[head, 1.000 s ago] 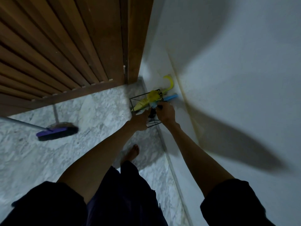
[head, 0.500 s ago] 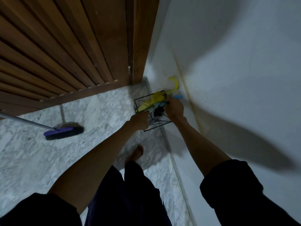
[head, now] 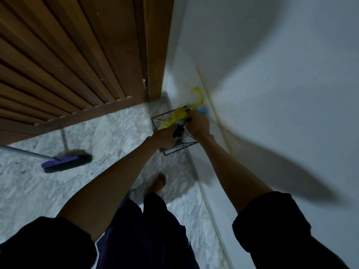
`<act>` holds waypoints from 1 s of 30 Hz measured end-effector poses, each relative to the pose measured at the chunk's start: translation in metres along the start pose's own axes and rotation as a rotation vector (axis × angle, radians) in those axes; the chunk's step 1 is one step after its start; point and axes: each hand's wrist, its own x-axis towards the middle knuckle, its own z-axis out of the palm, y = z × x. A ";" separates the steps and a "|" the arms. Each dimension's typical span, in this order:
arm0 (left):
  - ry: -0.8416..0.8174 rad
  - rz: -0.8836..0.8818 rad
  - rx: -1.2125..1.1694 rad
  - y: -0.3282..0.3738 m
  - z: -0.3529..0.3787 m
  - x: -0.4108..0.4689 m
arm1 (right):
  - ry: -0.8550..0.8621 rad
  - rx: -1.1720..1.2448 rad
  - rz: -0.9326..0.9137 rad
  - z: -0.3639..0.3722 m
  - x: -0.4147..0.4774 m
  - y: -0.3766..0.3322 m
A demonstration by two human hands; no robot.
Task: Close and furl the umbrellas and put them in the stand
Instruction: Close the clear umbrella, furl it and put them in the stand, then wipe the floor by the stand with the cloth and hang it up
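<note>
A black wire umbrella stand (head: 155,121) sits in the corner where the wall meets the wooden door. A furled yellow umbrella (head: 175,116) with a curved yellow handle leans in it against the wall. A second umbrella with a light blue handle (head: 203,111) and dark folded cloth is in the stand too. My right hand (head: 197,124) is closed around its upper part, just below the blue handle. My left hand (head: 164,137) grips the dark cloth lower down at the stand's rim. My hands hide most of this umbrella.
A purple broom head (head: 66,162) on a grey pole lies on the marble floor to the left. The slatted wooden door (head: 77,55) fills the upper left, the white wall (head: 272,74) the right. My bare foot (head: 158,182) stands just behind the stand.
My right hand slid up the blue-handled umbrella until it covers most of the handle. My left hand stayed at the stand's rim. The view shifted slightly.
</note>
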 end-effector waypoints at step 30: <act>0.111 -0.022 -0.062 -0.022 -0.075 -0.044 | -0.046 -0.052 -0.041 -0.092 -0.030 -0.050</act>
